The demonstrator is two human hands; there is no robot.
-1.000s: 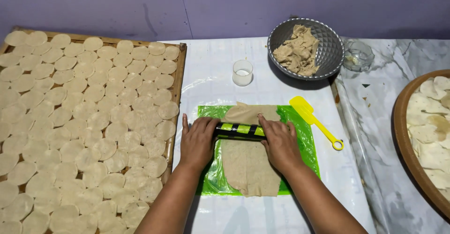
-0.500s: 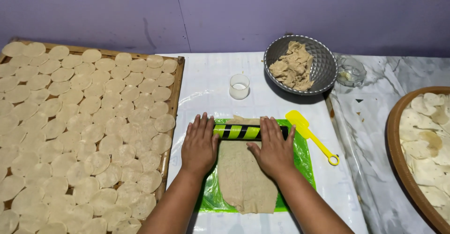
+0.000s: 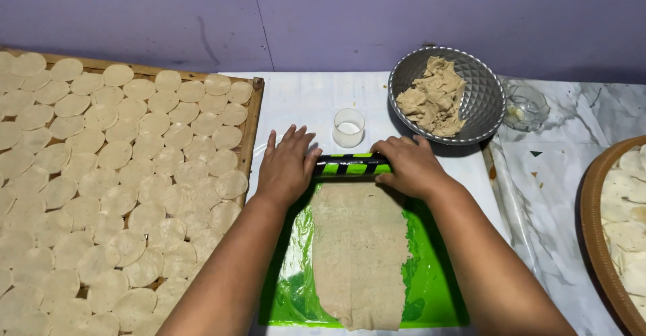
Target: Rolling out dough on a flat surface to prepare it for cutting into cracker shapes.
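Note:
My left hand [image 3: 286,164] and my right hand [image 3: 410,166] press flat on the two ends of a green-and-black striped rolling pin [image 3: 350,166]. The pin lies at the far end of a long flattened sheet of beige dough [image 3: 360,255]. The dough rests on a green plastic sheet [image 3: 431,282] spread over the white table. My fingers are stretched out over the pin, palms down.
A wooden tray [image 3: 250,124] on the left holds several round dough discs. A small clear cup [image 3: 348,127] stands just beyond the pin. A metal bowl [image 3: 481,100] of raw dough sits at the back right, beside a small glass dish [image 3: 526,106]. A round tray [image 3: 592,208] with discs is at the right edge.
Both hands pushed the rolling pin away from me, from the middle of the dough to its far end. The dough sheet has grown longer and flatter.

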